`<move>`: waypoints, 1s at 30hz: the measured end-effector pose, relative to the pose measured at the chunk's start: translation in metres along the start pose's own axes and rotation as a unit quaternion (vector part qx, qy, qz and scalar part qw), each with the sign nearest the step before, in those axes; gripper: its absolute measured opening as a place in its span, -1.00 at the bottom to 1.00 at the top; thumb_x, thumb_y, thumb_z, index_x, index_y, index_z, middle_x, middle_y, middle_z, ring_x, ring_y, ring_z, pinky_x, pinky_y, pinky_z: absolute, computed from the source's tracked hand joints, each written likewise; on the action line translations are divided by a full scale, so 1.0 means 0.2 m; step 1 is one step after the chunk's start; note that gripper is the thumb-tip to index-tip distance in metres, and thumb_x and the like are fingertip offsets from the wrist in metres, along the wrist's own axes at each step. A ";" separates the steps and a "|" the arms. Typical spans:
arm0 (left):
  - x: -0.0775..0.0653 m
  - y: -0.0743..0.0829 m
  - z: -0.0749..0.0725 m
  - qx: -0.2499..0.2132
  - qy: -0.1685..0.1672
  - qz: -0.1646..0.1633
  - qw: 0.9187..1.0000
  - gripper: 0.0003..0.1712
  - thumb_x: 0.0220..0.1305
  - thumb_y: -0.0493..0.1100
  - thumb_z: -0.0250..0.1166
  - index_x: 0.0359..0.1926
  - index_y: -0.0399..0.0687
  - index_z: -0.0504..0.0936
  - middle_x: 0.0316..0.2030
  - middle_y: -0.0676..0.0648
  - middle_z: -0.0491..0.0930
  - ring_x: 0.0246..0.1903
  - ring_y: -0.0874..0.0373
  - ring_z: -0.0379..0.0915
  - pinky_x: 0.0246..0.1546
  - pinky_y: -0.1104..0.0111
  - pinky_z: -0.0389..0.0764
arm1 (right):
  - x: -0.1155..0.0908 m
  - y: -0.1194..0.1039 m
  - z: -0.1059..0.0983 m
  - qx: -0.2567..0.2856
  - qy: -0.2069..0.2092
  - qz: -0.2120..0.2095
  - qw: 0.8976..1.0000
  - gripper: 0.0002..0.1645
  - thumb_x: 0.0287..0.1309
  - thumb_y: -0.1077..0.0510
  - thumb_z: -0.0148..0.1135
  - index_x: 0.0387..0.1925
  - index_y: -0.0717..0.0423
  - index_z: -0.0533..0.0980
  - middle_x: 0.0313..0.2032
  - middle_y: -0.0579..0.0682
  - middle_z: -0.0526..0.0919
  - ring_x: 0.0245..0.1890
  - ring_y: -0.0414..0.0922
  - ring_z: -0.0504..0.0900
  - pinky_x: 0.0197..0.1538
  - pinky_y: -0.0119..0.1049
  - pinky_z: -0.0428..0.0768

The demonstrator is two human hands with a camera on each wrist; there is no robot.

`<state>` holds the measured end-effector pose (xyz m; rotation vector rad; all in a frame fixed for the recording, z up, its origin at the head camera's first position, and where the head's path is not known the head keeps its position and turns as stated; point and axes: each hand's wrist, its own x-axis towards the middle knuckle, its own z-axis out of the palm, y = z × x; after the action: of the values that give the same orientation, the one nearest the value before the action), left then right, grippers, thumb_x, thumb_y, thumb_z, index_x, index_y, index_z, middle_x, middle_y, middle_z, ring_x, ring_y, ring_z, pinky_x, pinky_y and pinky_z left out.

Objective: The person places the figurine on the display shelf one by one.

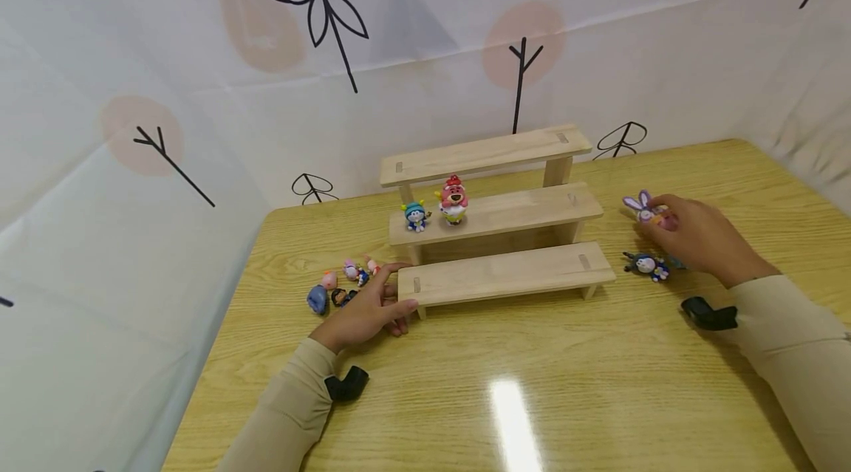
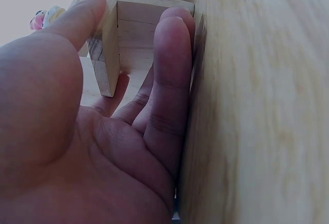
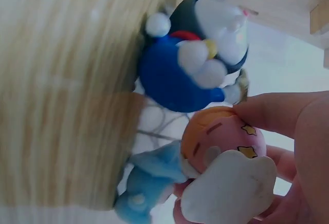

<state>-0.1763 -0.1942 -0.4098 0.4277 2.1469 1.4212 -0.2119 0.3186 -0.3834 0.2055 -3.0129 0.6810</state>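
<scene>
A three-tier wooden stand (image 1: 505,272) stands on the table. My left hand (image 1: 366,309) grips the left end of its lowest step, thumb at the front corner and a finger at the back. In the left wrist view the fingers reach past the step's wooden leg (image 2: 104,59). On the right, my right hand (image 1: 698,236) pinches a figurine with purple rabbit ears (image 1: 642,206). Its pink body with yellow stars and white cloud-shaped base (image 3: 229,188) appear in the right wrist view. Below it lie a blue-suited, dark-eared figurine (image 1: 645,266) and a light-blue figurine (image 3: 149,178), partly hidden.
The middle step carries a blue-capped figurine (image 1: 415,216) and a red bear figurine (image 1: 453,200). Several small figurines, among them a blue one (image 1: 318,300), lie left of the stand. A patterned cloth (image 1: 425,73) hangs behind the wooden table (image 1: 465,398).
</scene>
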 end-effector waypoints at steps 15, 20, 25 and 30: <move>0.00 0.00 0.00 -0.002 -0.002 0.000 1.000 -0.19 0.46 0.02 0.22 0.53 0.30 -0.04 0.02 -0.26 0.60 -0.38 0.02 0.65 -0.27 0.21 0.72 | -0.04 -0.15 -0.02 0.036 0.143 -0.051 0.988 -0.41 0.34 0.01 0.27 0.22 0.33 0.44 -0.36 0.19 0.56 -0.51 -0.20 0.34 -0.53 -0.37 0.28; 0.00 0.00 0.00 -0.002 -0.002 0.001 1.000 -0.19 0.45 0.02 0.23 0.53 0.31 -0.04 0.02 -0.25 0.60 -0.38 0.02 0.65 -0.27 0.21 0.72 | -0.06 -0.21 -0.03 0.068 0.202 -0.075 0.974 -0.43 0.28 0.14 0.33 0.25 0.30 0.45 -0.27 0.24 0.58 -0.48 -0.40 0.30 -0.52 -0.53 0.25; 0.00 0.00 0.00 -0.002 -0.001 -0.001 1.000 -0.19 0.46 0.02 0.22 0.53 0.28 -0.05 0.02 -0.26 0.60 -0.38 0.03 0.65 -0.27 0.21 0.72 | -0.07 -0.27 -0.03 0.098 0.243 -0.095 0.960 -0.43 0.24 0.23 0.36 0.26 0.26 0.46 -0.23 0.23 0.57 -0.43 -0.54 0.28 -0.46 -0.71 0.25; 0.00 0.00 0.00 0.000 0.000 -0.003 1.000 -0.19 0.45 0.03 0.23 0.53 0.29 -0.04 0.01 -0.25 0.59 -0.38 0.03 0.65 -0.26 0.21 0.72 | -0.09 -0.33 -0.04 0.119 0.271 -0.104 0.950 -0.41 0.20 0.28 0.37 0.26 0.24 0.47 -0.14 0.27 0.57 -0.38 -0.58 0.30 -0.43 -0.79 0.27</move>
<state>-0.1766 -0.1942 -0.4105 0.4211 2.1458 1.4185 -0.1846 0.2660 -0.3493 0.2842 -2.3484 0.9043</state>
